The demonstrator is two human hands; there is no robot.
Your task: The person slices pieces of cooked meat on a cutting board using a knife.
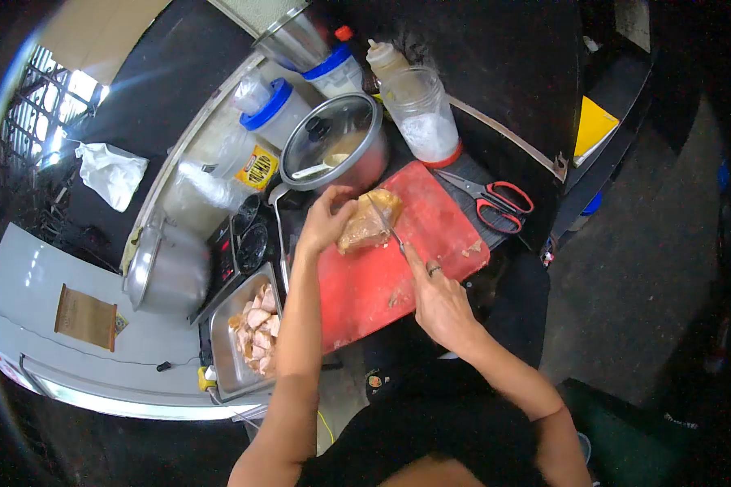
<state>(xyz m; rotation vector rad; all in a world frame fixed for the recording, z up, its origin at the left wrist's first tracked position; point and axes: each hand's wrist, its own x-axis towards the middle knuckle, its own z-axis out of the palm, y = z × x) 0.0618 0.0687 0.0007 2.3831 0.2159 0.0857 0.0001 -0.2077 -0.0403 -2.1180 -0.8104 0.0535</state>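
A browned piece of meat (pixel 364 230) lies near the upper left of the red cutting board (pixel 357 294). My left hand (pixel 326 221) is at its left side, with fingers bent against the meat. My right hand (pixel 440 300) is closed round the handle of a knife (pixel 387 227), whose blade lies across the meat's right part. Small scraps stick to the board. At the lower left, a metal tray (pixel 223 357) holds several cut chunks of meat (pixel 258 329).
Red-handled scissors (pixel 499 203) lie right of the board. Behind it stand a glass-lidded pot (pixel 333 142), a clear jar (pixel 421 122) and blue-lidded tubs (pixel 278 109). A large metal pot (pixel 170 268) is at left, beside a black cooker with ladles.
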